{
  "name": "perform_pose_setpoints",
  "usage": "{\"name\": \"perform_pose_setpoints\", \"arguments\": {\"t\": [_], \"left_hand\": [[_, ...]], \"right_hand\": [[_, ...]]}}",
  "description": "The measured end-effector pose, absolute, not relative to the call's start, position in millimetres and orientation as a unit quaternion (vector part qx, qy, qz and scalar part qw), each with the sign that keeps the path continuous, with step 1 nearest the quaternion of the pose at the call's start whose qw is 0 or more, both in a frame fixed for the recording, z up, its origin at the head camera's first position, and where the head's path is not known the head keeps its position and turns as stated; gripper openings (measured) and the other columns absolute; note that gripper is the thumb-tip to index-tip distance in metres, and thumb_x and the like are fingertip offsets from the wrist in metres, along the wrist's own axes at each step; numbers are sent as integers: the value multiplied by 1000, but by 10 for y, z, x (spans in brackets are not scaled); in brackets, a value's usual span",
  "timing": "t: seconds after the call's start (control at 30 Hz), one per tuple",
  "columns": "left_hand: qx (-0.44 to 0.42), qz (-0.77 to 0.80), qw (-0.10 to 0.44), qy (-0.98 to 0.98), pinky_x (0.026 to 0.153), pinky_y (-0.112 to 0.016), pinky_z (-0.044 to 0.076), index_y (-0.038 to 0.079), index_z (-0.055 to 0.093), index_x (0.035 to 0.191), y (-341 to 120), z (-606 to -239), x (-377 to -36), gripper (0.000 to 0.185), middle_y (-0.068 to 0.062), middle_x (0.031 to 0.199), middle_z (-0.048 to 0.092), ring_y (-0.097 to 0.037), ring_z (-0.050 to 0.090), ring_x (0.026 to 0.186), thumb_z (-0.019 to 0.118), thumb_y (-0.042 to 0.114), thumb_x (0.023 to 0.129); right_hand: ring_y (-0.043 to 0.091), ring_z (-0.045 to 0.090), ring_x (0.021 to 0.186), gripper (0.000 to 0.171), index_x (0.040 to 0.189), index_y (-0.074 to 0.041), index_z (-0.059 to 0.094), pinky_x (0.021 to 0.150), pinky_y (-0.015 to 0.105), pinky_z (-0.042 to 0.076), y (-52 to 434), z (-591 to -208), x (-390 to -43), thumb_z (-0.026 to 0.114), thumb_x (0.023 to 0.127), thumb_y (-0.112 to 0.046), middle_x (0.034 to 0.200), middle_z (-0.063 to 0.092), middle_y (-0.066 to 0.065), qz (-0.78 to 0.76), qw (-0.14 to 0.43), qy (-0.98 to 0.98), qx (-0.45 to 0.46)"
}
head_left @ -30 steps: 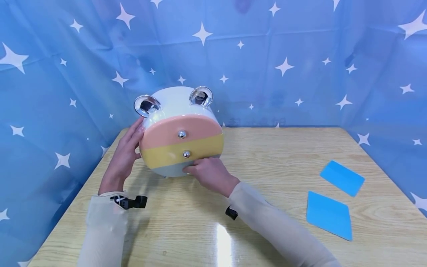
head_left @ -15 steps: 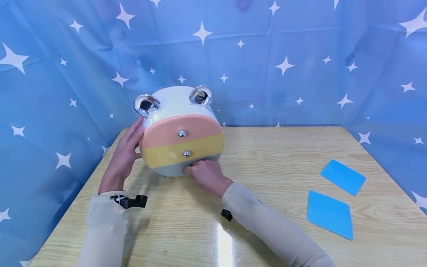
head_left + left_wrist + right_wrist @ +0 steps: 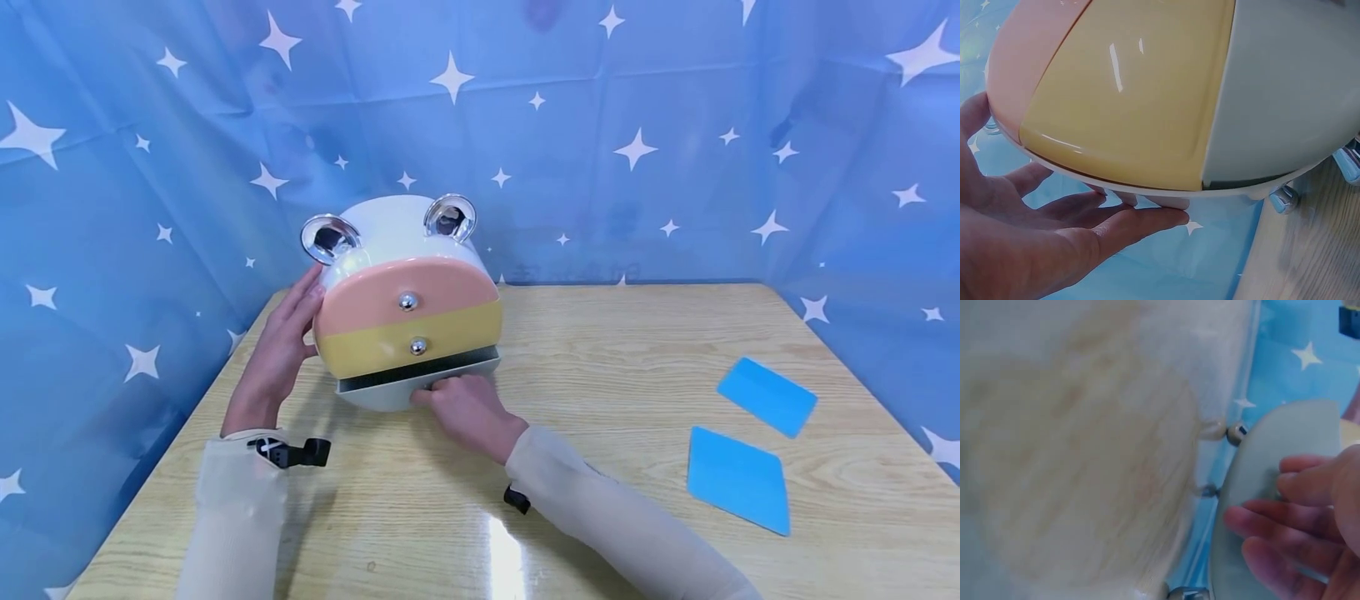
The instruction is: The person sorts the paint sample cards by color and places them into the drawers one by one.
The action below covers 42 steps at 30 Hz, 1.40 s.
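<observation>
While our left hand (image 3: 279,350) lies flat with straight fingers against the left side of the round drawer box (image 3: 397,275), our right hand (image 3: 467,407) curls its fingers on the front of the grey bottom drawer (image 3: 390,392), which stands pulled out slightly beneath the yellow drawer (image 3: 375,346). Well to the right of the box, two blue cards (image 3: 738,479) lie on the wooden table (image 3: 600,375).
</observation>
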<state>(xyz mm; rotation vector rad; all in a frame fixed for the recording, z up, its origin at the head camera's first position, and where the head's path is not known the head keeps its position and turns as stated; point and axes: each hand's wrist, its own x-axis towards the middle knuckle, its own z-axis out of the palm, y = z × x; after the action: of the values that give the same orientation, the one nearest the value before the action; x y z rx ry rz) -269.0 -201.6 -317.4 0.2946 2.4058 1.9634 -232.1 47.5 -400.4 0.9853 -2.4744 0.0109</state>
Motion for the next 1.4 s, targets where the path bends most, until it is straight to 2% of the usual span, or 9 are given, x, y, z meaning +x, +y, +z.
{"name": "perform_pose_setpoints", "arguments": {"t": [0.2, 0.33, 0.43, 0.63, 0.97, 1.13, 1.3, 1.4], "left_hand": [[92, 624, 8, 776, 100, -50, 41, 42, 15, 160, -2027, -3166, -2692, 62, -2, 171, 13, -35, 20, 156, 36, 58, 104], [92, 630, 10, 771, 102, -55, 39, 42, 15, 160, -2035, -3154, -2684, 62, -1, 171, 12, -35, 19, 156, 36, 57, 104], [92, 632, 14, 770, 104, -56, 38, 42, 15, 160, -2033, -3155, -2681, 62, 0, 171, 12, -34, 19, 156, 36, 57, 104], [98, 629, 13, 771, 100, -51, 39, 42, 14, 160, -2027, -3160, -2688, 62, -1, 171, 13, -35, 20, 156, 37, 56, 104], [95, 625, 13, 774, 102, -55, 39, 45, 15, 159, -2025, -3168, -2678, 61, -2, 170, 14, -37, 20, 155, 35, 59, 103], [97, 626, 16, 774, 99, -50, 40, 45, 14, 159, -2034, -3177, -2674, 61, -2, 171, 13, -37, 20, 155, 35, 58, 104], [98, 627, 15, 772, 97, -46, 41, 45, 15, 159, -2045, -3181, -2679, 60, -2, 171, 14, -37, 20, 155, 35, 58, 104], [99, 629, 17, 771, 98, -47, 41, 44, 15, 159, -2042, -3177, -2679, 60, -2, 171, 14, -37, 20, 155, 36, 58, 104]], "right_hand": [[6, 51, 61, 33, 88, -29, 71, 48, 22, 33, 506, -3972, -2164, 60, 87, 2, 61, 54, -9, 3, 214, -904, 370], [4, 44, 58, 33, 84, -29, 69, 49, 20, 26, 528, -3963, -2056, 60, 86, 3, 58, 51, -10, -4, 225, -899, 376], [3, 42, 57, 31, 82, -29, 68, 48, 20, 27, 543, -3966, -1977, 61, 85, 1, 57, 50, -11, -9, 235, -895, 378], [3, 48, 57, 28, 82, -30, 68, 47, 22, 30, 559, -3976, -1846, 63, 84, -3, 58, 53, -11, -20, 233, -893, 385], [4, 55, 56, 25, 81, -32, 68, 46, 22, 26, 602, -3995, -1731, 66, 84, -7, 61, 58, -12, -26, 251, -885, 392], [3, 53, 61, 29, 95, -34, 70, 49, 20, 30, 660, -3985, -1703, 64, 88, -6, 67, 61, -12, -25, 236, -883, 405], [4, 54, 68, 43, 123, -34, 70, 51, 16, 37, 885, -3907, -1636, 66, 90, -7, 88, 69, -9, 23, 152, -892, 425], [3, 55, 66, 46, 129, -30, 68, 53, 16, 41, 1162, -3856, -1562, 71, 88, -10, 98, 71, -7, 68, 110, -896, 424]]}}
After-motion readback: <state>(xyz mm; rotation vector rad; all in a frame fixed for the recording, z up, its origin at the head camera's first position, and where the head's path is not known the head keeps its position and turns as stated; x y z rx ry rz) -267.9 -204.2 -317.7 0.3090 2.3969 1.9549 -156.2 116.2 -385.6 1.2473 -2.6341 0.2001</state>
